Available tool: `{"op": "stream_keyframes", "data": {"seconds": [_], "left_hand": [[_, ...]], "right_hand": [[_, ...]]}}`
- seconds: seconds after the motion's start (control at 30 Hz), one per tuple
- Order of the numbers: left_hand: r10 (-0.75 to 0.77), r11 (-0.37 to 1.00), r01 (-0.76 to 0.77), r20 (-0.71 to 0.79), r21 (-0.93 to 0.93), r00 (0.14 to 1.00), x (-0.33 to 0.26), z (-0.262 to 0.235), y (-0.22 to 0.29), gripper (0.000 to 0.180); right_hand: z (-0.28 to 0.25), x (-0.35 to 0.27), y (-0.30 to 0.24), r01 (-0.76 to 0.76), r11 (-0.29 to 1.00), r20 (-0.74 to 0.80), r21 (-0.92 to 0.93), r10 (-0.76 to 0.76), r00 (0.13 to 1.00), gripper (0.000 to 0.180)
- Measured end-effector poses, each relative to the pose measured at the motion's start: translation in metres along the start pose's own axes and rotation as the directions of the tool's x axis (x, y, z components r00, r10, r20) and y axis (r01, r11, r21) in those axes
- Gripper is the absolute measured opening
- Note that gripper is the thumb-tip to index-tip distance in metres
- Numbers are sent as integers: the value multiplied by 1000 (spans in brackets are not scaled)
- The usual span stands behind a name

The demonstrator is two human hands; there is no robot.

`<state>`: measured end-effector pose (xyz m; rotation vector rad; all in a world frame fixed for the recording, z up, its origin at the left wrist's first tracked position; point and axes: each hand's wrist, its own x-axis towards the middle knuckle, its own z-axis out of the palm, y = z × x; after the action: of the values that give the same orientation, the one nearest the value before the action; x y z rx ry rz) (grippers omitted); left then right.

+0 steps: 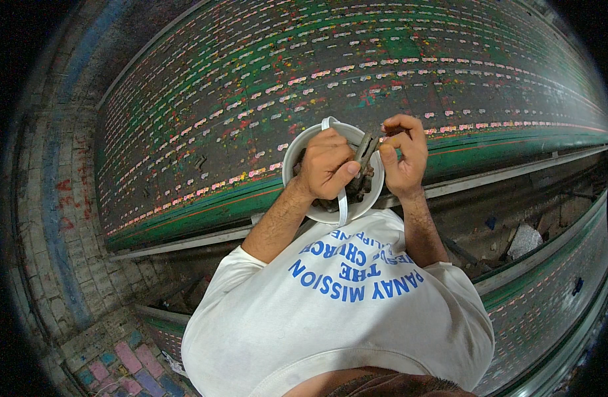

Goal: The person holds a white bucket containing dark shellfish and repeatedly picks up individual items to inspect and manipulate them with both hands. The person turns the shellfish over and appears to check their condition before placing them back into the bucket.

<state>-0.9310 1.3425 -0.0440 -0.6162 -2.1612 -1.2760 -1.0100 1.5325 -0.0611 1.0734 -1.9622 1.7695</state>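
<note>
A white bucket (289, 161) with a white strap handle (343, 208) is in front of my chest, at the near edge of a long table. Dark brown, lumpy pieces (366, 186) lie inside it. Over its mouth, my left hand (327, 164) is closed around a narrow, grey-brown, two-pronged piece (366, 147) that points up and away. My right hand (406, 156) is at the right rim, thumb and index finger pinched beside the prongs. Whatever lies between those fingertips is too small to make out.
The long table (396, 45) has a green and dark surface with rows of small printed marks and colour specks. A metal rail (185, 246) runs along its near edge. Behind me is a second table (549, 317). Pale debris (525, 241) lies between them. Left is a brick walkway (36, 198).
</note>
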Motion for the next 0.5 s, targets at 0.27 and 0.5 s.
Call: {"op": "stream_keyframes", "data": {"seconds": [0.27, 0.5], "left_hand": [[3, 1000, -3, -15, -14, 1000, 1, 0, 0, 38], [5, 1000, -5, -28, 1, 1000, -2, 0, 1, 28]], "right_hand": [[1, 3, 3, -104, 990, -59, 93, 110, 992, 25], [-16, 12, 41, -371, 921, -172, -120, 349, 921, 24]]}}
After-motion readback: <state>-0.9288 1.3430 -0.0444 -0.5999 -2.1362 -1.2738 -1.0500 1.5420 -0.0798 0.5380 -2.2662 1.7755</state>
